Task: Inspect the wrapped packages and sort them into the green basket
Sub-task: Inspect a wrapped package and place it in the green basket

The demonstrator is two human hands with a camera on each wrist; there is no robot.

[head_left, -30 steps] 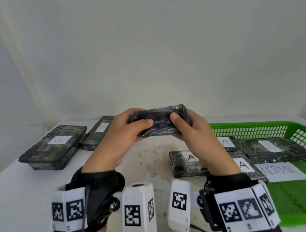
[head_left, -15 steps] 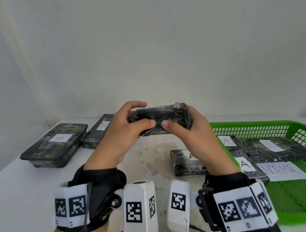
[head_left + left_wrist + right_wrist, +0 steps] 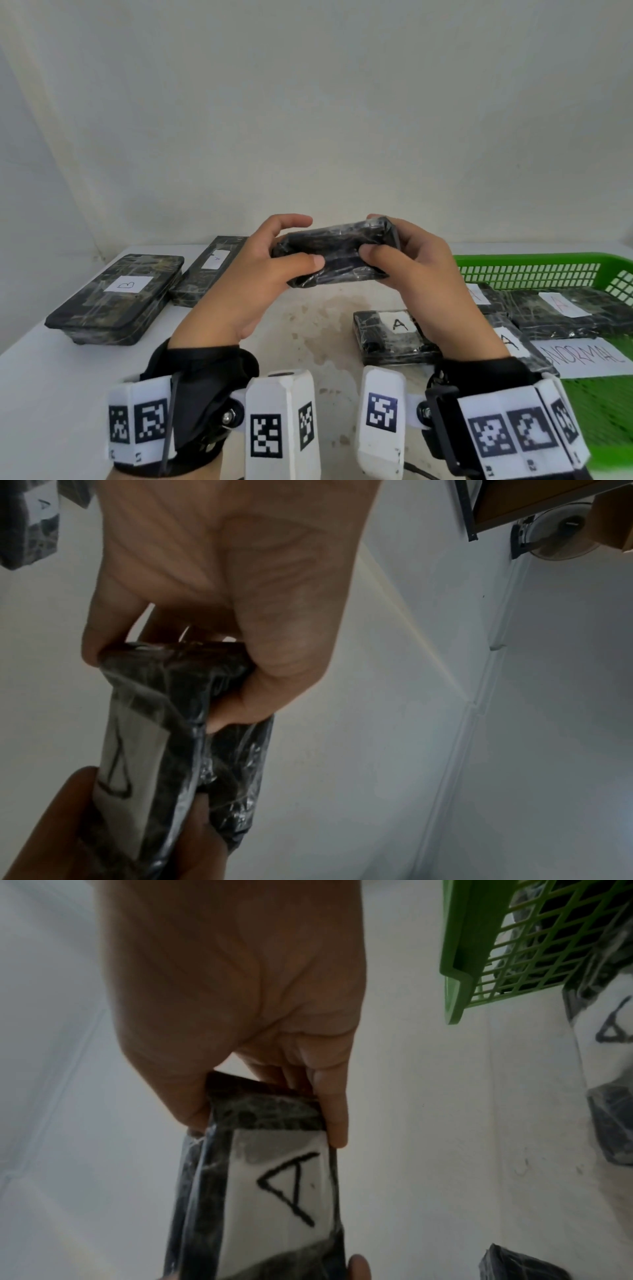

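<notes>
Both hands held 1 package (image 3: pixel 337 253) above the desk (image 3: pixel 51 377): left hand (image 3: pixel 253 274) and right hand (image 3: pixel 418 270) each had their grip closed on an end. Its "A" label (image 3: pixel 284 1185) faced away; rotating slowly would probably show every side. The basket (image 3: pixel 527 270) lay right of the grip.

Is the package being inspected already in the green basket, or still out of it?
Out. Both the left hand and right hand hold the package in the air, left of the green basket.

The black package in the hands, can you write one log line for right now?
phase: inspect | held package label A | left hand grips | right hand grips | above table | green basket: not yet
</notes>
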